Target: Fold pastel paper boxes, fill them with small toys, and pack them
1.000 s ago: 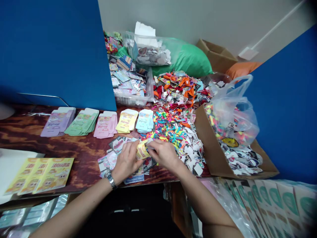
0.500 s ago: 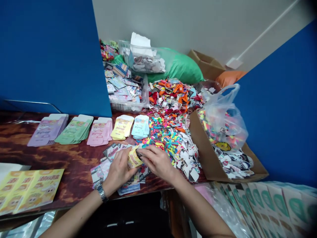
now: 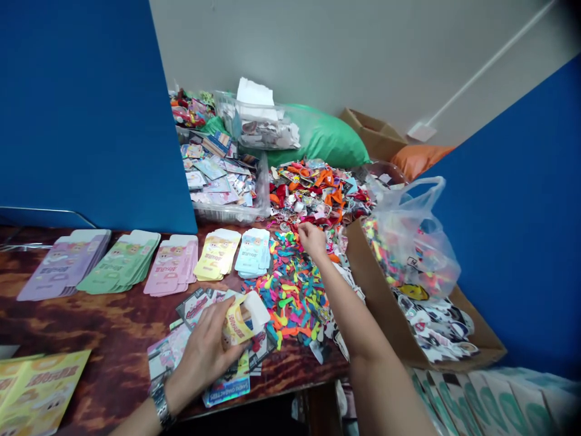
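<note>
My left hand (image 3: 209, 339), with a watch at its wrist, grips a small yellow paper box (image 3: 236, 325). The box's top gapes, and its white flap (image 3: 258, 310) stands out to the right. Under this hand lie printed cards (image 3: 170, 350), some with dark edges. My right hand (image 3: 313, 241) is stretched out to the back of a heap of small bright pieces like limp balloons (image 3: 290, 303). Its fingers are pinched together, and what they hold, if anything, cannot be made out. Just behind them lies a mixed heap of small trinkets (image 3: 318, 181).
Flat boxes in several colours, such as the purple stack (image 3: 61, 260), line the back left. A clear tub (image 3: 263, 188) holds printed packets. At right, a cardboard box (image 3: 379, 290) contains stickers and a plastic bag (image 3: 415, 248). Yellow printed sheets (image 3: 45, 387) lie front left.
My right hand has left the yellow box and reached forward to the heaps. My left hand still holds the box, now with its flap up. The view has shifted slightly.
</note>
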Demonstrator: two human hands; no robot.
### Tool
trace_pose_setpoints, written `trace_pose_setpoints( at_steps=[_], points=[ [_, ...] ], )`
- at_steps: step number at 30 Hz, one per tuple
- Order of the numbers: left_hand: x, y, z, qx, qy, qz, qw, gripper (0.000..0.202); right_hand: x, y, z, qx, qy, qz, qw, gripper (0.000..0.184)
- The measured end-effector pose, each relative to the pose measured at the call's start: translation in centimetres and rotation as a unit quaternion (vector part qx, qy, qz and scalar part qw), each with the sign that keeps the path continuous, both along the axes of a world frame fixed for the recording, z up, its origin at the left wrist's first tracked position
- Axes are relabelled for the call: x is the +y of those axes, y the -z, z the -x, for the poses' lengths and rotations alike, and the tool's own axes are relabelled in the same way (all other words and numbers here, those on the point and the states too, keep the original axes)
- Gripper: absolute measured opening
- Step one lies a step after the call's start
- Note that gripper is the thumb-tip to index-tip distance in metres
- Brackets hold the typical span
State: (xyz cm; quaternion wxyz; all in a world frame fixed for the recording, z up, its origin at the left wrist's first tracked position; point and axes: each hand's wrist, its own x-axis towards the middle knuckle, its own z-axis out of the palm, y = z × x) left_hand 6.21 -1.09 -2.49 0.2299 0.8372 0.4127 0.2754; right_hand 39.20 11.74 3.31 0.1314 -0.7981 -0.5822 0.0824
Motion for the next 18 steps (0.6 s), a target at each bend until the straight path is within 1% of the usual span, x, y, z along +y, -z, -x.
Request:
trace_pose_setpoints(
  at_steps=[3,5,7,10,13,16,18],
  points=[
    [-0.1,0.0,0.0,0.0,-0.003,-0.003,1.0,0.074,3.6,1.3,-1.8,-0.031,0.032,0.05,0.998,0.025],
    [0.0,0.1,-0.1,-0.008,-0.004,-0.003,1.0,0.074,5.0,2.2,-2.1,-0.043,0.043,0.083,0.995,0.023],
    [0.1,0.1,-0.2,-0.013,-0.003,0.002,1.0,0.074,5.9,2.8,-2.1,-0.047,0.049,0.104,0.992,0.027],
    [0.2,0.0,-0.5,-0.014,-0.001,0.014,1.0,0.076,6.3,3.2,-2.2,-0.033,0.043,0.115,0.992,0.03],
    [0.4,-0.1,-0.7,-0.023,0.004,0.012,1.0,0.077,6.0,3.1,-2.9,0.007,0.013,0.102,0.995,0.025],
    [0.4,-0.3,-0.8,-0.027,0.006,0.006,1.0,0.074,5.3,2.7,-3.7,0.074,-0.027,0.062,0.995,0.023],
    [0.4,-0.4,-0.8,-0.023,0.004,0.007,1.0,0.073,4.9,2.3,-4.2,0.122,-0.042,0.023,0.991,0.028]
  ],
)
